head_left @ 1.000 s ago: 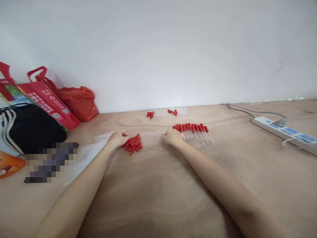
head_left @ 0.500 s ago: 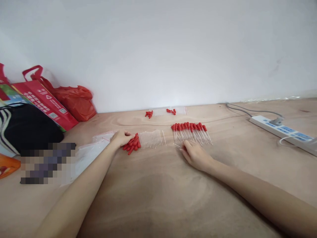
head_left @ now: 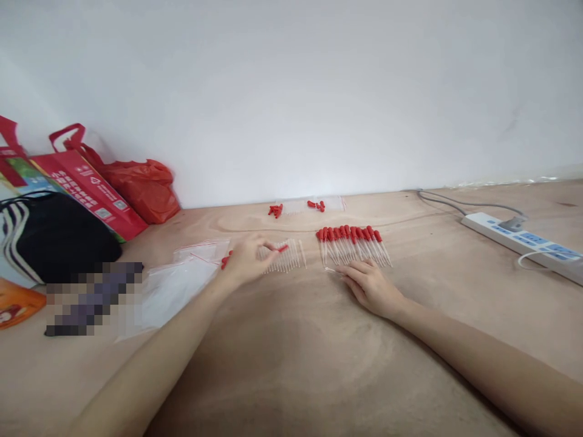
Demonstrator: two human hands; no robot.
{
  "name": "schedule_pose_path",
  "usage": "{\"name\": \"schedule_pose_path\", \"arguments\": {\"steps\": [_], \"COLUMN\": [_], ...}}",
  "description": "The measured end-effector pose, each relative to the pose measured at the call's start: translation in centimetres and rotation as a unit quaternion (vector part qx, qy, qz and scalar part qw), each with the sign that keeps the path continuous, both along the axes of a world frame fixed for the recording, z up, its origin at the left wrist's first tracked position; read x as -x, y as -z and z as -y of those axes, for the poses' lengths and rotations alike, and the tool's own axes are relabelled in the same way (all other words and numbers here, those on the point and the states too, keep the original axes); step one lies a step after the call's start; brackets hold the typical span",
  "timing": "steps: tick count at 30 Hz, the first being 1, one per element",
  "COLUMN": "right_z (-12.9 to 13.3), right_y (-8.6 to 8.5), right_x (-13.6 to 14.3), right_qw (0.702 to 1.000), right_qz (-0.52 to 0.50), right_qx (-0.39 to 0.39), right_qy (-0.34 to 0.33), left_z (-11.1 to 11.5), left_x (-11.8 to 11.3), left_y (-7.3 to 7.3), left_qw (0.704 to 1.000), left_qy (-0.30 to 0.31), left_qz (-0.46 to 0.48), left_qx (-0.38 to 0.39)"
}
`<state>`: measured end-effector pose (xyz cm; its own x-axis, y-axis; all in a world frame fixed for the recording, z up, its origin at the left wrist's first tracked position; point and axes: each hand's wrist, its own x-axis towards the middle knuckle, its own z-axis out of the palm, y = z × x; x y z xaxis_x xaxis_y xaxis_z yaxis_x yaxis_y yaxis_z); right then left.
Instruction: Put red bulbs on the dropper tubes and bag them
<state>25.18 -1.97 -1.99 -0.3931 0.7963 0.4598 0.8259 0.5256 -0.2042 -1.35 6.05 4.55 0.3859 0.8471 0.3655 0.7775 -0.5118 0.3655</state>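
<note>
My left hand (head_left: 247, 261) pinches a red rubber bulb (head_left: 283, 248) between thumb and fingers, above a row of clear glass dropper tubes (head_left: 294, 258). The pile of loose red bulbs (head_left: 225, 261) is mostly hidden behind that hand. To the right, my right hand (head_left: 372, 285) rests low over the table with its fingers closed on a glass dropper tube (head_left: 333, 271), whose tip points left. Just beyond it lie several droppers (head_left: 353, 237), side by side, with red bulbs fitted at their far ends.
At the back lie clear plastic bags (head_left: 296, 206) and small red bulbs (head_left: 276, 210). Flat clear bags (head_left: 175, 288) lie on the left, by a black bag (head_left: 59, 237) and a red carrier bag (head_left: 91, 188). A white power strip (head_left: 514, 233) with cables stands at right.
My left hand has moved right from the pile of bulbs, with a red bulb now showing in its fingers. My right hand stays nearly in place with the tube.
</note>
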Motion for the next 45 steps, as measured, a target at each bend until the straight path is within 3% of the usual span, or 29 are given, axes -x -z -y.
{"name": "schedule_pose_path", "arguments": {"steps": [2,4,8,15,30,38,45], "right_z": [0.1,0.3,0.5,0.5,0.5,0.3,0.7], "right_y": [-0.1,-0.2,-0.3,-0.3,0.0,0.1,0.0], "right_x": [-0.1,-0.1,0.4,0.9,0.9,1.0,1.7], "right_qw": [1.0,1.0,0.999,0.999,0.995,0.99,0.992], "right_qz": [0.006,0.003,-0.011,-0.021,-0.052,-0.056,-0.017], "right_qx": [0.012,0.024,0.034,0.015,0.005,-0.036,-0.049], "right_qy": [-0.005,-0.012,-0.029,-0.042,-0.089,-0.123,-0.114], "left_z": [2.0,3.6,5.3,5.1,5.6,5.5,5.7], "left_x": [-1.9,-3.3,-4.4,-4.8,-5.0,-4.8,-4.8], "left_y": [0.9,2.0,3.7,5.5,5.0,5.5,5.5], "left_qw": [0.993,0.986,0.986,0.985,0.983,0.975,0.969], "left_qy": [0.103,0.142,0.145,0.164,0.184,0.21,0.23], "left_qz": [-0.046,-0.077,-0.079,-0.024,0.013,0.039,0.025], "left_qx": [-0.028,-0.04,-0.036,-0.052,-0.025,-0.06,-0.089]}}
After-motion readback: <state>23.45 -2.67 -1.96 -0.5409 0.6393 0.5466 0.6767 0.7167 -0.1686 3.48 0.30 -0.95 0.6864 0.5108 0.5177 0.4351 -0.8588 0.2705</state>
